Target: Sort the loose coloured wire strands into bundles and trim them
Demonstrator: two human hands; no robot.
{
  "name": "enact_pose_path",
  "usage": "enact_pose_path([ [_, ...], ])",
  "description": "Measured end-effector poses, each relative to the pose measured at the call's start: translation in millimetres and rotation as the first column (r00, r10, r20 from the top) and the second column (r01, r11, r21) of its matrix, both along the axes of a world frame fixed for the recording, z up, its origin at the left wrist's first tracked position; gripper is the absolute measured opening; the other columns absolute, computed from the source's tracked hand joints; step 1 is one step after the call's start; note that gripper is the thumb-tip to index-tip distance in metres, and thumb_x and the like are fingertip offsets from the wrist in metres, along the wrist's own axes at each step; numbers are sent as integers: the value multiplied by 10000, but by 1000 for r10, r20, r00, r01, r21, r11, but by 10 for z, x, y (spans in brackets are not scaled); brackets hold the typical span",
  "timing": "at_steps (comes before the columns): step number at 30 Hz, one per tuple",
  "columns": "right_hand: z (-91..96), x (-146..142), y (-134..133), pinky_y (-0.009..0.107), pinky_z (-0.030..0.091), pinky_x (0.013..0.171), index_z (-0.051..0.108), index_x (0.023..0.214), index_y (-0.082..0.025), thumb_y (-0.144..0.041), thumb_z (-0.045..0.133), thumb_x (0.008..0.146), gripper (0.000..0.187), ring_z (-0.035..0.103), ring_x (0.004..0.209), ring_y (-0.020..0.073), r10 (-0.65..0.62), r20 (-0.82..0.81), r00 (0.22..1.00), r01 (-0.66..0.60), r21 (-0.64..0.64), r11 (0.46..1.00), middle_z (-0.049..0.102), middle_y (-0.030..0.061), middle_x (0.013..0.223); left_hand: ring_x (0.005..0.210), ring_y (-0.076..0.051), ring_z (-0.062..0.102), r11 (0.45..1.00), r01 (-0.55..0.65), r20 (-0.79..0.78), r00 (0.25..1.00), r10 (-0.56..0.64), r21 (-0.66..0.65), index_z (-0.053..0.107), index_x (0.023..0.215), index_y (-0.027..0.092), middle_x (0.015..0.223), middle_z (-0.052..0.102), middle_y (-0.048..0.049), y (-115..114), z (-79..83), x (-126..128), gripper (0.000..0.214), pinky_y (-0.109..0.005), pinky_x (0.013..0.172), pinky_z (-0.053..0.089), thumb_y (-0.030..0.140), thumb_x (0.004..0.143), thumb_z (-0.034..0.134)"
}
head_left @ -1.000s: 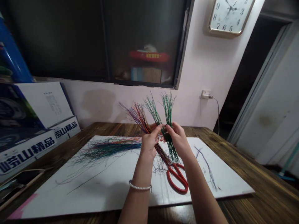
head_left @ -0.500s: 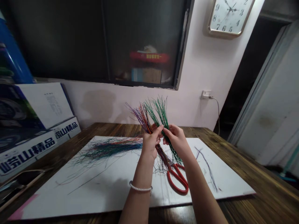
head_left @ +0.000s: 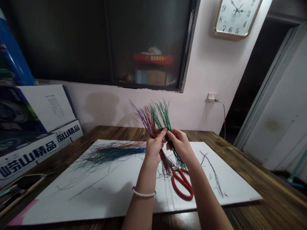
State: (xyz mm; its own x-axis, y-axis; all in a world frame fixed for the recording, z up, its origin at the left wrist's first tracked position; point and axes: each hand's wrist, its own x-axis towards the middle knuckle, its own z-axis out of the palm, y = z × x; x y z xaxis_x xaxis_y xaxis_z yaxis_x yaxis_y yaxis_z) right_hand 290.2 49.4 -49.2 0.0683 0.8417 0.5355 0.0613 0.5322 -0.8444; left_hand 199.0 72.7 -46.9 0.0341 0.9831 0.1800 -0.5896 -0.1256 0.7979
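My left hand (head_left: 153, 147) is closed round a bunch of thin purple, orange and red strands (head_left: 146, 119) held upright above the table. My right hand (head_left: 181, 144) pinches a bunch of green strands (head_left: 163, 115) right beside it, so the two bunches almost touch at the top. Their lower ends hang down past my wrists. Red-handled scissors (head_left: 183, 183) lie on the white sheet (head_left: 115, 191) just below my hands. A loose heap of mixed coloured strands (head_left: 112, 151) lies on the sheet to the left.
The white sheet covers a dark wooden table (head_left: 275, 204). Printed boxes (head_left: 35, 127) stand at the left edge. A few stray strands (head_left: 213, 172) lie right of the scissors. A clock (head_left: 236, 16) and a wall socket (head_left: 212, 96) are on the wall behind.
The green bunches, spread apart a second ago, have come together and closer to the purple bunch. My hands have shifted slightly left and nearer each other.
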Motion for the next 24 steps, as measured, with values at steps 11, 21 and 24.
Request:
enact_pose_path([
  [11, -84, -12, 83, 221, 391, 383, 454, 762, -207, -388, 519, 838, 206, 491, 447, 103, -109, -35, 993, 109, -3, 994, 510, -47, 616, 268, -47, 240, 1000, -24, -5, 1000, 24, -11, 474, 584, 182, 350, 305, 121, -7, -30, 35, 196, -203, 277, 279, 259, 656, 640],
  [21, -49, -27, 46, 228, 399, 425, 511, 684, -183, -414, 604, 769, 264, 497, 505, 116, -131, -1, 991, 131, 3, 991, 546, -17, 607, 287, -19, 208, 1000, -5, -14, 1000, 5, 4, 575, 705, 147, 373, 307, 130, 4, -17, 22, 202, -167, 294, 236, 267, 619, 713],
  [24, -52, -14, 55, 233, 408, 408, 507, 679, -184, -417, 605, 762, 266, 499, 477, 115, -117, -5, 993, 117, -7, 993, 540, -21, 590, 290, -16, 235, 1000, -4, -34, 999, 4, -6, 575, 674, 134, 382, 333, 121, 5, -13, 21, 242, -170, 296, 240, 266, 582, 756],
])
